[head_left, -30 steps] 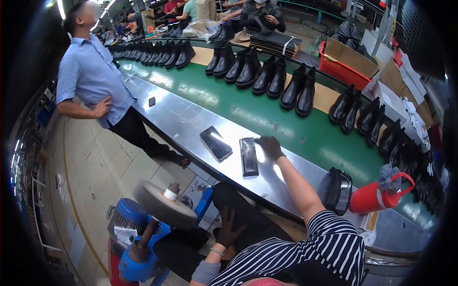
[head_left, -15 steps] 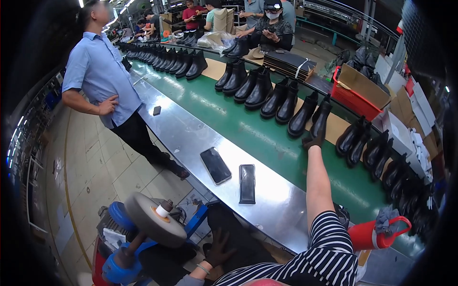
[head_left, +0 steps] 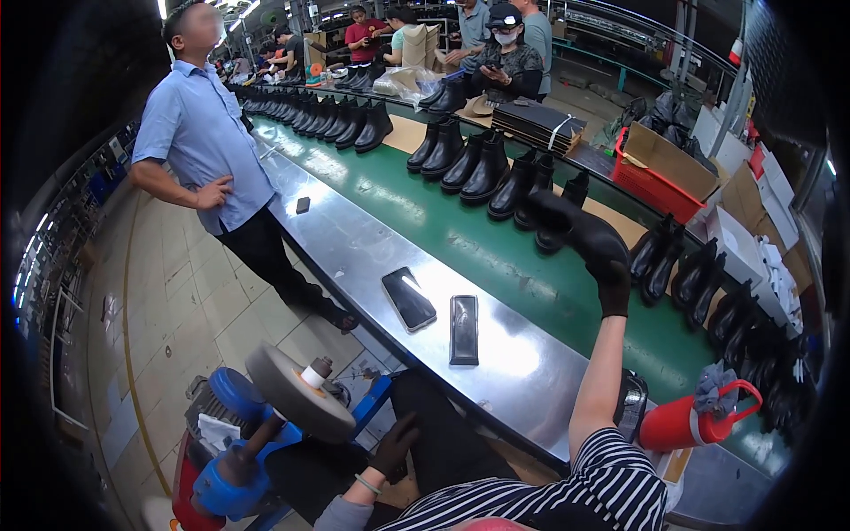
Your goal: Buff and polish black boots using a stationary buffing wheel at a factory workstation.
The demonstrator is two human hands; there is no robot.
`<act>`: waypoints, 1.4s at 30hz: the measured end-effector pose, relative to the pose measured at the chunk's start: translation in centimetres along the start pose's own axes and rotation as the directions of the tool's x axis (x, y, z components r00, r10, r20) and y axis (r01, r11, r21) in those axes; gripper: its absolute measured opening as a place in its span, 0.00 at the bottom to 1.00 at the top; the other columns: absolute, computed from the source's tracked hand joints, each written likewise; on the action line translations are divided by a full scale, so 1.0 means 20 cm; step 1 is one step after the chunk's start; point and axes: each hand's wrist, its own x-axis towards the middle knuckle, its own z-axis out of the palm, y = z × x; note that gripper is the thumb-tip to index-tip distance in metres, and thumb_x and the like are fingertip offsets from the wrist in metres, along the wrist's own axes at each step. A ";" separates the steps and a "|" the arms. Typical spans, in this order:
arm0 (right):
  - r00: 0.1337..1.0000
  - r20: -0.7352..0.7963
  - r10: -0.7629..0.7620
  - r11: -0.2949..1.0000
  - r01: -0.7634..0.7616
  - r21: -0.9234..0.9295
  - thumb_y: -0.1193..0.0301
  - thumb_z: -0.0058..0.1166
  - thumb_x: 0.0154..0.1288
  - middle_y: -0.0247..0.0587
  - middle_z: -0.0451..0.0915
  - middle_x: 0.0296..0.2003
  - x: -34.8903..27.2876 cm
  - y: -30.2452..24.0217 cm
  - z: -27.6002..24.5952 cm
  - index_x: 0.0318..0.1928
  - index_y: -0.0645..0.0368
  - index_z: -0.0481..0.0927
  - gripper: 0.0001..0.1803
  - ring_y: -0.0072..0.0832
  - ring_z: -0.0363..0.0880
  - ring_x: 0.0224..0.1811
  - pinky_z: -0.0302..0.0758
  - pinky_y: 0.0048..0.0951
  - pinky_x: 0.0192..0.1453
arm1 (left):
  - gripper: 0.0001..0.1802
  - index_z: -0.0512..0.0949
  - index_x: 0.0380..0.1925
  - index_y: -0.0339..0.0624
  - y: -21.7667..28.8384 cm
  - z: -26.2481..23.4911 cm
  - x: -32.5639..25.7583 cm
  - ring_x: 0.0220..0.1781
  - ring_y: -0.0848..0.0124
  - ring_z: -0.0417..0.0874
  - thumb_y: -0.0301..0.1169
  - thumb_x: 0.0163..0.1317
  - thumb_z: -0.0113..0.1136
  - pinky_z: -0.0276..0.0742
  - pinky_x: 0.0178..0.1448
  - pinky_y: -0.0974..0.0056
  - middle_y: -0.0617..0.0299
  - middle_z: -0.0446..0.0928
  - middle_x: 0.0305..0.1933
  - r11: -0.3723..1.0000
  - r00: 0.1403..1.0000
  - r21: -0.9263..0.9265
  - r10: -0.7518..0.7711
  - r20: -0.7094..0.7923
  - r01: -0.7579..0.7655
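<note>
My right hand (head_left: 612, 281), in a dark glove, grips a black ankle boot (head_left: 584, 232) by its upper end. The boot is held tilted above the green belt (head_left: 478, 257), its toe pointing left over the row of boots. Its far side and my fingertips are hidden. Near my thigh, my left hand (head_left: 392, 450), also gloved, holds nothing, with its fingers apart. To its left is a large grey polishing wheel (head_left: 297, 389) on a blue machine (head_left: 232, 478). Pairs of black boots (head_left: 485, 168) stand along the far side of the belt.
A phone (head_left: 409, 299) and a dark flat case (head_left: 464, 329) lie on the metal ledge (head_left: 354, 252). A red tumbler (head_left: 677, 427) stands beside my right arm. Behind the belt is a red crate (head_left: 655, 181). A person in a blue shirt (head_left: 208, 133) stands at left.
My right hand has lifted the boot off the belt and swung it up, toe leftward. My left hand has risen slightly from my thigh. The view has shifted a little.
</note>
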 end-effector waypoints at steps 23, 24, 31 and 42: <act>-0.067 0.273 0.960 0.059 -0.901 -0.430 0.44 0.46 0.66 0.43 0.70 0.59 -1.81 1.64 1.67 0.62 0.61 0.68 0.36 0.32 0.69 0.60 0.63 0.30 0.66 | 0.23 0.67 0.60 0.41 -0.64 -0.22 -0.08 0.60 0.61 0.72 0.42 0.72 0.39 0.68 0.65 0.59 0.57 0.70 0.60 0.441 0.867 -0.850 -0.256 -0.427 -0.288; -0.076 0.267 0.961 0.050 -0.899 -0.435 0.44 0.46 0.66 0.43 0.70 0.59 -1.82 1.62 1.69 0.62 0.61 0.68 0.36 0.32 0.69 0.60 0.63 0.30 0.66 | 0.23 0.67 0.60 0.41 -0.63 -0.21 -0.09 0.60 0.61 0.72 0.42 0.72 0.39 0.67 0.65 0.59 0.57 0.69 0.61 0.390 0.881 -0.877 -0.259 -0.395 -0.279; -0.071 0.702 0.708 0.489 -0.668 -0.560 0.48 0.45 0.68 0.41 0.74 0.57 -1.72 1.49 1.56 0.62 0.60 0.67 0.33 0.30 0.71 0.59 0.64 0.35 0.67 | 0.25 0.64 0.63 0.42 -0.50 -0.16 -0.14 0.65 0.61 0.68 0.43 0.73 0.38 0.64 0.68 0.58 0.55 0.66 0.64 0.053 0.956 -0.983 -0.227 -0.185 -0.177; -0.097 0.407 0.908 -0.011 -0.978 -0.208 0.40 0.44 0.64 0.43 0.70 0.61 -1.72 1.63 1.71 0.66 0.58 0.63 0.41 0.33 0.68 0.62 0.60 0.36 0.69 | 0.27 0.67 0.61 0.42 -0.67 -0.22 0.01 0.58 0.65 0.75 0.49 0.72 0.38 0.72 0.62 0.61 0.60 0.71 0.60 0.207 0.925 -0.942 -0.222 -0.308 -0.264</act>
